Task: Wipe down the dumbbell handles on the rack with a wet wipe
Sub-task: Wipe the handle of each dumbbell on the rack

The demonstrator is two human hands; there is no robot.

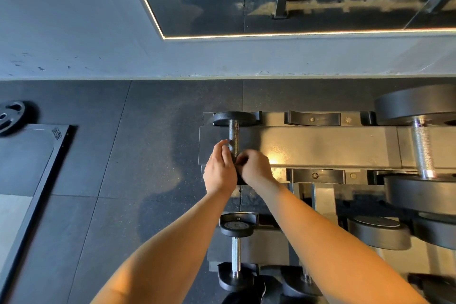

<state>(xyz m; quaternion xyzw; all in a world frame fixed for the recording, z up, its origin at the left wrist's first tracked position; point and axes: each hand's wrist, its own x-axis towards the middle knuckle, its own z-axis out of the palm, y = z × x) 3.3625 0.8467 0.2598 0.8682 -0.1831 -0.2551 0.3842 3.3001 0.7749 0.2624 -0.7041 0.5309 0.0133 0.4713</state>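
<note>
Rubber gym floor (148, 155), dark knurled dumbbell handle (233, 139), left hand (219, 170) and right hand (254, 168) curled at its end, hold unclear.

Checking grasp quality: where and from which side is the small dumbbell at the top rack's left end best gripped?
Likely the metal handle, from above, fingers wrapping across it. It lies level, running away from the person, its far head seated in a rack cradle, so only the bar's top and sides are free.
</note>
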